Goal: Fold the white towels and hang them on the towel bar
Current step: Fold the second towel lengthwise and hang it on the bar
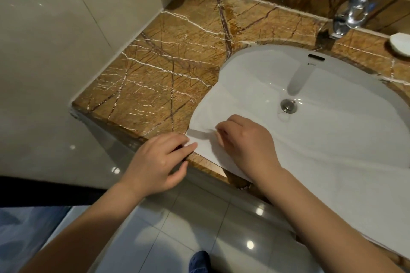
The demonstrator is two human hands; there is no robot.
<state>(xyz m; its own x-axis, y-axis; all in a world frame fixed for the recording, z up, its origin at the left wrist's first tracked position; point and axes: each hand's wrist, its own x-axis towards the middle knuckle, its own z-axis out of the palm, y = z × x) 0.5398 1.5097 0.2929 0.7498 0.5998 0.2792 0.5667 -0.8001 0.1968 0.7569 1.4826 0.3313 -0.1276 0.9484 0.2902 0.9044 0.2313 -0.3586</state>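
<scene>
Your white towel [332, 162] lies spread flat over the near part of the basin [332, 86] and the near rim of the countertop [166, 62], its front edge hanging over the counter's front toward the floor tiles [177, 228]. Its long axis runs from the left corner out to the near right, where it leaves the view, so most of the cloth lies to the right of both hands. Your left hand [159, 162] has that left corner nipped between thumb and forefinger, right at the counter's edge. Your right hand [246, 146] sits on the cloth just to the right, fingers curled down into it and seemingly pinching up a small ridge. Both hands crowd the same end, so any fold likely means carrying this corner rightward along the length. The towel looks thin, soft and smooth, with faint creases near your fingers. The basin is glossy white with a metal drain [288, 106]. The counter is brown stone veined in white, and a chrome tap [352, 15] stands at the far right. No towel bar is in view
</scene>
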